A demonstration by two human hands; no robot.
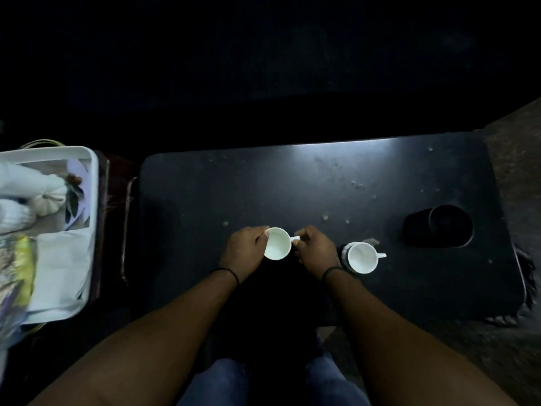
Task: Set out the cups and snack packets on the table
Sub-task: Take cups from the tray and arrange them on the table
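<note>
A white cup [276, 244] is held over the near middle of the dark table [322, 183]. My left hand [245, 251] grips its left side and my right hand [314, 251] pinches its handle, which points right. A second white cup [362, 257] stands on the table just right of my right wrist, handle to the right. At the far left a white tray [93, 183] holds white cloth-like items and a yellow snack packet [22, 268], partly cut off by the frame edge.
A black cylindrical container [443, 225] lies on its side at the table's right. Small crumbs dot the tabletop. The tray rests on a separate stand left of the table. My knees in blue jeans show at the bottom.
</note>
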